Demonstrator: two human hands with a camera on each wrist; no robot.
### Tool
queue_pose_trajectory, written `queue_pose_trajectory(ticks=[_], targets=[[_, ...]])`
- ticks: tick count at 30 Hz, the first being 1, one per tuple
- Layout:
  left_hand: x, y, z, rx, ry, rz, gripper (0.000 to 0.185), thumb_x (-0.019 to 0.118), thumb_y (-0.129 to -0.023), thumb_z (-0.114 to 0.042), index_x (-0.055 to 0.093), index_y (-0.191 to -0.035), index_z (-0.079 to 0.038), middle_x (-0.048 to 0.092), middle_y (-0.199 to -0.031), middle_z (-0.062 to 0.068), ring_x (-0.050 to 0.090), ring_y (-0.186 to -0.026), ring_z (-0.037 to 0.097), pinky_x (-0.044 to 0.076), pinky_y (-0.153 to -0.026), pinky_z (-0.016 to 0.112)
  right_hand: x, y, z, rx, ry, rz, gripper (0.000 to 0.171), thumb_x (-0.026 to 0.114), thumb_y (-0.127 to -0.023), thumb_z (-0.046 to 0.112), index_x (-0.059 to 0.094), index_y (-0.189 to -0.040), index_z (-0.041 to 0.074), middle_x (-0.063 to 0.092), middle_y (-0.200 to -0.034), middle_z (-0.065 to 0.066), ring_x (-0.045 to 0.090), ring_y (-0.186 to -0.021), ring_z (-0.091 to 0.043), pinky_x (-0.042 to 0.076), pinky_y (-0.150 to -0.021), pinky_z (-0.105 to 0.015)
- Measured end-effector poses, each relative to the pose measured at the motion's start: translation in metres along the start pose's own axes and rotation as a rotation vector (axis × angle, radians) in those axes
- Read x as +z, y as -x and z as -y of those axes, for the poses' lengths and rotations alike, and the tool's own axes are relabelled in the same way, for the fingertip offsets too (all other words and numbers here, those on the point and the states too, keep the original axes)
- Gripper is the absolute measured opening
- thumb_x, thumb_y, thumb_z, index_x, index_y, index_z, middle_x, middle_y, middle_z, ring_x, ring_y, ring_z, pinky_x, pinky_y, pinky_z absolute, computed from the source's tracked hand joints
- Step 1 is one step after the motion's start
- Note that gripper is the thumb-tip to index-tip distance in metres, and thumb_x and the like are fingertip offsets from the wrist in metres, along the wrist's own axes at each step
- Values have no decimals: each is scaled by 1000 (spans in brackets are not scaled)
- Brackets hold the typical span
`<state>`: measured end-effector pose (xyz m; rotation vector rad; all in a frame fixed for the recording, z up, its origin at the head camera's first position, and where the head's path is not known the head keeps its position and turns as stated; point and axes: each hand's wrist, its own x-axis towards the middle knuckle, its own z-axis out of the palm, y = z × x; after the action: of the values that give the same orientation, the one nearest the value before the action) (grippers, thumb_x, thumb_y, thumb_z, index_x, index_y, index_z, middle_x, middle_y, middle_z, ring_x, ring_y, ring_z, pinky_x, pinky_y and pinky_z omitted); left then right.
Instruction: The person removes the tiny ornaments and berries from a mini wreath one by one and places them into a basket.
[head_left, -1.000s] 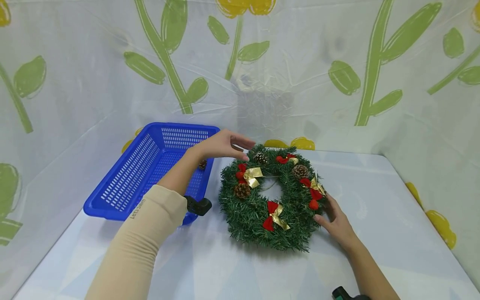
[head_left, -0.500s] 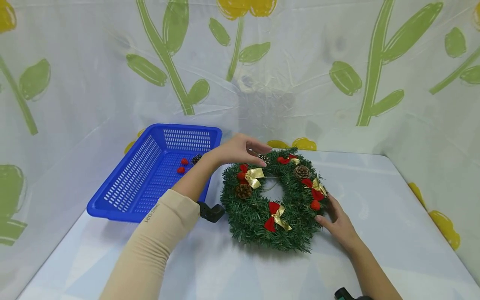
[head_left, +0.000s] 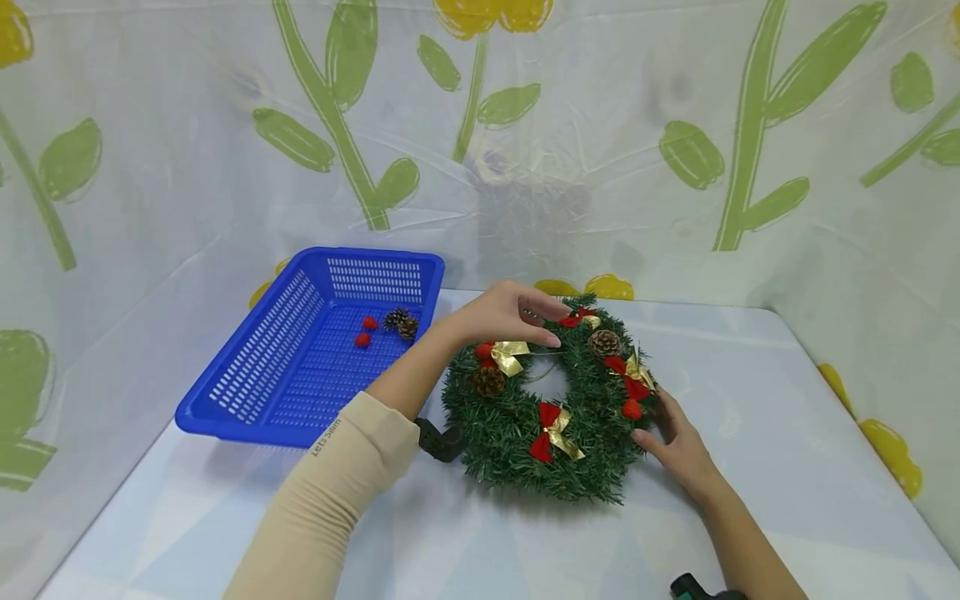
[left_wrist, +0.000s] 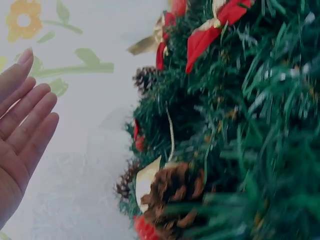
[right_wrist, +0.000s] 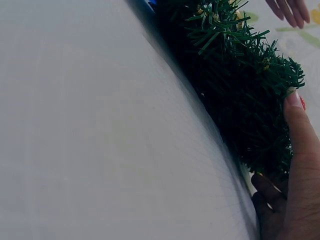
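Note:
A green Christmas wreath (head_left: 510,450) lies on the table, trimmed with pinecones (head_left: 604,342), red-and-gold bows (head_left: 551,431) and red balls (head_left: 632,409). My left hand (head_left: 508,315) hovers over its far left part, fingers extended and thumb apart, holding nothing. In the left wrist view that hand (left_wrist: 25,135) is apart from the wreath, whose brown pinecone (left_wrist: 175,197) shows close up. At the wreath's right edge, my right hand (head_left: 684,458) grips the branches. The right wrist view shows its thumb (right_wrist: 300,122) against the needles and the other fingers low beside the edge, partly hidden.
Left of the wreath stands a blue plastic basket (head_left: 225,429). Inside it are two red balls (head_left: 363,340) and dark pinecones (head_left: 397,318). A white sheet (head_left: 570,183) with printed flowers hangs behind the table (head_left: 750,375).
My left hand has moved right, from the wreath's far left edge to over its far part, uncovering the basket's red balls and pinecones. My right hand keeps its place on the wreath.

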<state>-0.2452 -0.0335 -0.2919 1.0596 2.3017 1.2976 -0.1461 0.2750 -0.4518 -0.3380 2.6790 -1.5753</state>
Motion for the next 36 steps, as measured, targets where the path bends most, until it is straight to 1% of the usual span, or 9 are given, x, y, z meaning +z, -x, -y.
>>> queue_pose_trajectory(ticks=[5, 10, 12, 16, 21, 24, 31, 34, 36], targets=[[13, -3, -4, 17, 36, -33, 42, 75, -82, -19, 65, -122, -9, 65, -121, 8, 63, -108, 18, 52, -85, 22, 0, 0, 0, -4, 2, -4, 81, 59, -92, 11, 5, -150, -3, 20, -146, -39, 22, -132, -55, 20, -88, 5], [24, -5, -5, -7, 46, -68, 42, 76, -80, -21, 66, -120, -13, 66, -118, 3, 64, -102, 10, 52, -83, 21, 0, -1, 0, 3, 20, -10, 81, 60, -92, 13, 5, -150, -2, 21, -146, -39, 22, -132, -55, 20, -88, 5], [28, -6, -5, -20, 49, -85, 43, 77, -80, -22, 65, -120, -14, 66, -118, 2, 63, -104, 11, 51, -84, 20, 0, -1, 1, 8, 23, -9, 81, 60, -93, 14, 5, -150, -2, 21, -146, -38, 22, -133, -55, 20, -88, 5], [37, -7, -4, -18, 68, -117, 45, 75, -81, -20, 62, -124, -10, 64, -122, 7, 60, -112, 18, 49, -88, 20, 1, -1, 0, 1, 23, -7, 80, 60, -92, 13, 6, -150, -3, 21, -146, -38, 23, -132, -55, 20, -88, 5], [52, -10, -3, -12, 48, -121, 48, 69, -86, -20, 55, -131, -8, 57, -129, 10, 54, -119, 21, 43, -95, 18, 1, -1, 0, 3, 21, -12, 81, 60, -92, 13, 6, -150, -2, 23, -146, -38, 25, -132, -55, 20, -88, 5], [60, -14, -2, -12, 33, -148, 49, 72, -84, -24, 58, -129, -8, 61, -126, 8, 58, -114, 18, 47, -88, 20, 0, -1, 1, 4, 16, -12, 80, 60, -92, 13, 6, -151, 0, 23, -146, -37, 25, -132, -55, 20, -88, 5], [78, -24, -2, -18, 56, -229, 46, 75, -82, -27, 63, -123, -12, 64, -121, 7, 61, -109, 21, 49, -85, 20, 0, 0, 1, 5, 4, -9, 80, 60, -92, 12, 6, -150, 0, 23, -146, -37, 24, -132, -55, 20, -88, 5], [84, -27, -5, -37, 51, -264, 43, 75, -82, -28, 64, -121, -13, 66, -119, 6, 62, -107, 19, 49, -84, 18, 1, 0, 1, 2, -5, -8, 80, 60, -92, 11, 6, -150, 0, 22, -146, -37, 24, -132, -55, 21, -88, 5], [88, -28, -7, -48, 42, -280, 42, 74, -82, -28, 64, -120, -11, 66, -117, 7, 62, -106, 19, 49, -83, 19, 1, -1, 1, -1, -13, -8, 80, 60, -92, 10, 6, -150, 0, 22, -146, -37, 23, -132, -56, 21, -88, 5]])
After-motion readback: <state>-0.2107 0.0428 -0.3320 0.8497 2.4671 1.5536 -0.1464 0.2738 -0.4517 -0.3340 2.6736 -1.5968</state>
